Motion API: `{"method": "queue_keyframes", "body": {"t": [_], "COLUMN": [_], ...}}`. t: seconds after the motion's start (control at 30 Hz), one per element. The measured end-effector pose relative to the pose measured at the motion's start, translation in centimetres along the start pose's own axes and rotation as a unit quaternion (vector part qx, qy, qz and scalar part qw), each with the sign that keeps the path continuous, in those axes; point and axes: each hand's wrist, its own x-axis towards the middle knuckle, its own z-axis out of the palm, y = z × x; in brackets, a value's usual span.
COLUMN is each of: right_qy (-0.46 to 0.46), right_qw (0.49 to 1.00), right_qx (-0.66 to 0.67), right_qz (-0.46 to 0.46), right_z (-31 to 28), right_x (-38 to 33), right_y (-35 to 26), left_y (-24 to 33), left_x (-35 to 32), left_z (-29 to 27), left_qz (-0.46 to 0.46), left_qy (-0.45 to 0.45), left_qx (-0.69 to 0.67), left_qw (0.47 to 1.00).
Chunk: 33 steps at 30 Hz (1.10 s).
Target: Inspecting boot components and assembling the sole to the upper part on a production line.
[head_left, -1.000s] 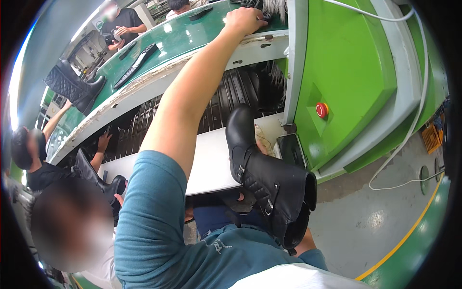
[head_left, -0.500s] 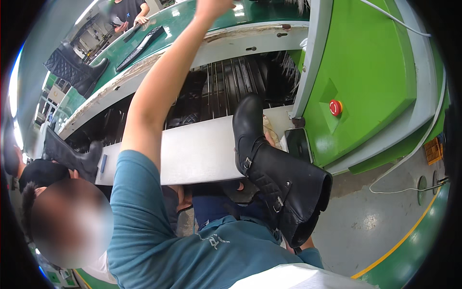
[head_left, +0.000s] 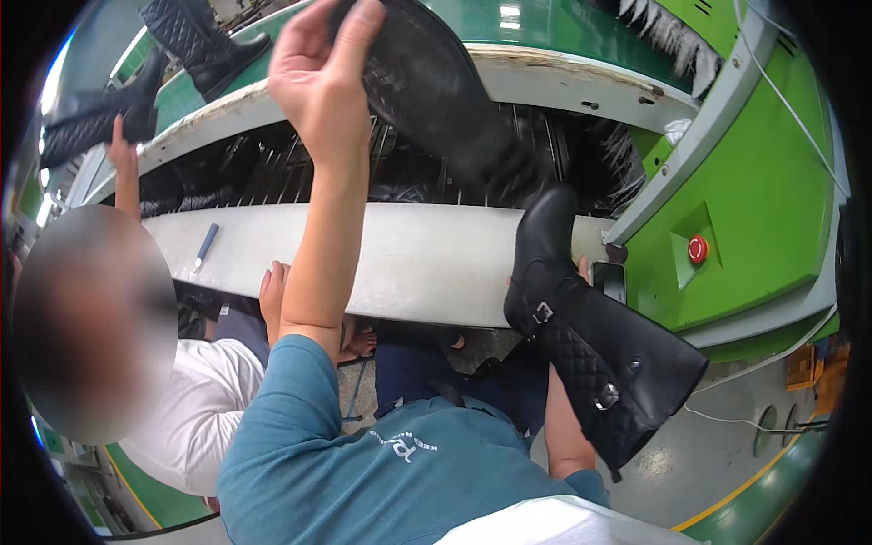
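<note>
My left hand [head_left: 318,86] is raised on the near side of the green conveyor, thumb and fingers pinched on the edge of a black shoe sole [head_left: 431,86]. The sole slants down to the right, its far end blurred, close above a tall black boot [head_left: 595,350]. That boot has quilted panels and two buckled straps; its toe points up and its open shaft tilts toward the lower right. Behind the boot, my right hand [head_left: 582,266] grips it near the foot. Only some fingertips of this hand show; the boot hides the rest.
A white shelf [head_left: 418,272] bears a blue-handled tool [head_left: 207,243] and a phone [head_left: 609,281]. At right stands a green machine [head_left: 754,209] with a red button [head_left: 698,249]. A co-worker's hand [head_left: 124,150] touches another boot [head_left: 104,113]; a quilted boot [head_left: 195,45] stands on the conveyor.
My left hand has come back from over the conveyor, now with the sole in it. The boot in my right hand sits further right in view. The co-worker's boot is up by the conveyor.
</note>
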Motion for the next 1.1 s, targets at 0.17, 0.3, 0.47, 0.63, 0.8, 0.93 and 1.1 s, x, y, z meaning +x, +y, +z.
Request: {"method": "queue_keyframes", "body": {"t": [0.17, 0.3, 0.47, 0.63, 0.8, 0.93, 1.1], "right_qy": [-0.073, -0.124, -0.066, 0.020, -0.007, -0.041, 0.085], "right_qw": [0.995, 0.992, 0.988, 0.951, 0.917, 0.931, 0.922], "right_qx": [-0.034, 0.028, -0.091, -0.267, -0.310, -0.257, -0.225], "right_qz": [-0.051, 0.028, -0.105, -0.154, -0.252, -0.255, -0.303], "right_z": [1.8, 2.6, 4.0, 4.7, 6.2, 6.1, 7.2], "right_x": [-4.2, -5.8, -7.5, -7.8, -7.8, -7.7, -8.8], "right_y": [2.0, 2.2, 5.1, 6.4, 8.1, 8.2, 8.0], "left_y": [1.2, 0.8, 0.5, 0.2, 0.5, 0.4, 3.3], "left_x": [-7.9, -12.9, -17.3, -19.3, -17.8, -16.5, -24.6], "left_z": [-0.5, -0.1, -0.1, 0.4, 0.2, 0.3, 0.8], "left_qz": [-0.142, -0.236, -0.309, -0.297, -0.230, -0.076, -0.176], "left_qy": [0.067, 0.054, 0.031, 0.037, 0.033, -0.072, -0.179], "left_qx": [0.252, 0.235, 0.241, 0.251, 0.314, 0.390, 0.389], "left_qw": [0.955, 0.941, 0.919, 0.920, 0.920, 0.915, 0.886]}}
